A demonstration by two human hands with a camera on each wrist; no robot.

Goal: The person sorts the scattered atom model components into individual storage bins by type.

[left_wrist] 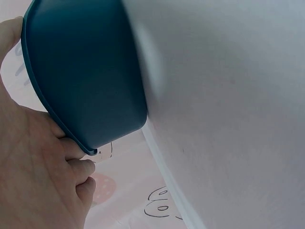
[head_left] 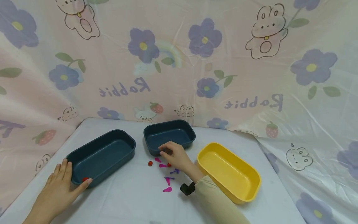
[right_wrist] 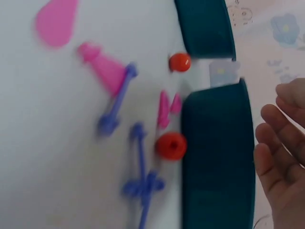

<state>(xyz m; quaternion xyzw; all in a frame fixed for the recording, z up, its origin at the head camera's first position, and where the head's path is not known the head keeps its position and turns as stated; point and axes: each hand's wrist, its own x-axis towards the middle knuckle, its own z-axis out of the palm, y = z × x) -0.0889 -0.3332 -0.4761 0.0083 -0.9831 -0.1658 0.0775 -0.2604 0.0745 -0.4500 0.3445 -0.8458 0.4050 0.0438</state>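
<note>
My left hand [head_left: 57,186] grips the near end of a dark teal bin [head_left: 102,155], thumb on one side and fingers at the other; its rim [left_wrist: 45,102] runs past the fingers in the left wrist view. A red piece [head_left: 85,179] shows inside this bin. My right hand [head_left: 174,157] hovers over the near edge of a smaller dark teal bin [head_left: 169,132]. Its fingers [right_wrist: 274,138] are loosely bent, and no object shows between them. Below it lie red beads [right_wrist: 171,146], pink pieces [right_wrist: 102,69] and purple rods with knobbed ends [right_wrist: 116,102].
A yellow bin [head_left: 229,174] stands right of the right forearm. The bins and small pieces sit on a white-covered table [head_left: 134,199]. A curtain [head_left: 173,62] printed with flowers and rabbits hangs behind. A small black object [head_left: 187,189] is beside the right sleeve.
</note>
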